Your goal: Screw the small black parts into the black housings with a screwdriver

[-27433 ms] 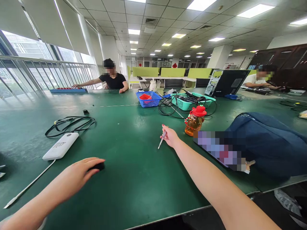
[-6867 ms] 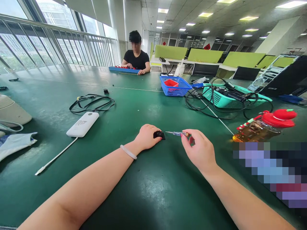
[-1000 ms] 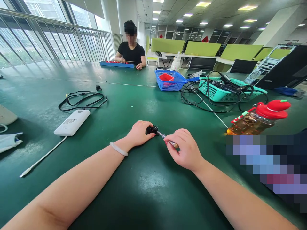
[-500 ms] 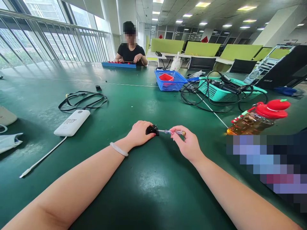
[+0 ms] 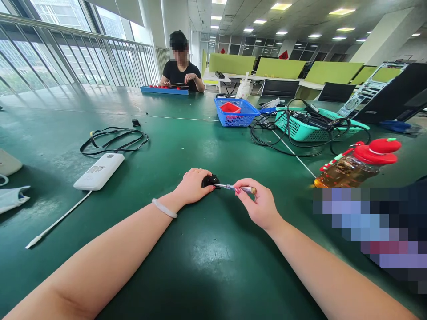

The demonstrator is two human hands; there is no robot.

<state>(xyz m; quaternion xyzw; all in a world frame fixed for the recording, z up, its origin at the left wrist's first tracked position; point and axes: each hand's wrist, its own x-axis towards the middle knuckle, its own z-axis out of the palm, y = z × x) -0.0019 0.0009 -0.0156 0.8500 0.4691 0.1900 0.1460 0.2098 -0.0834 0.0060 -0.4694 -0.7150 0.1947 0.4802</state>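
Near the middle of the green table, my left hand is closed around a small black part that rests at the tabletop. My right hand pinches a screwdriver by its clear handle, thumb and fingers together. The screwdriver's shaft points left, and its tip meets or lies just in front of the black part; the exact contact is too small to tell. Details of the black part are partly hidden by my left fingers.
A white power bank and a black cable lie left. Rightward are a blue basket, a teal basket with cables, and a red-lidded bottle. A person sits across the table.
The screwdriver has tilted, its handle end lower and its tip slightly left, and my right hand has shifted a little with it. My left hand keeps its hold.
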